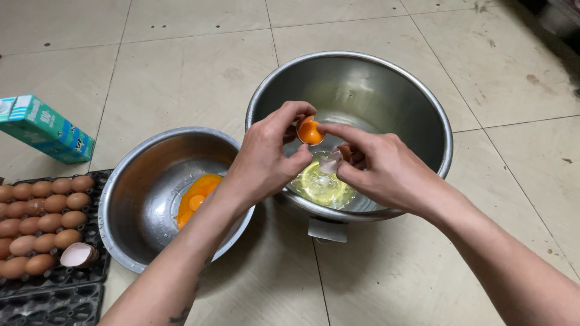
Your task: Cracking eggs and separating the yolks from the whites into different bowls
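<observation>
My left hand point(269, 154) holds a half eggshell with an orange yolk point(310, 131) in it, above the large steel bowl point(423, 102). Beside it, my right hand point(380, 166) grips the other half of the shell point(330, 162), fingertip touching the yolk half. Clear egg white point(320, 186) pools at the bottom of the large bowl. A smaller steel bowl point(130, 187) to the left holds orange yolks point(196, 196).
A black tray point(57, 278) of several brown eggs point(42, 220) lies at the left, with an empty eggshell half point(77, 255) on it. A teal carton point(45, 128) stands behind it. Everything rests on a beige tiled floor point(393, 271).
</observation>
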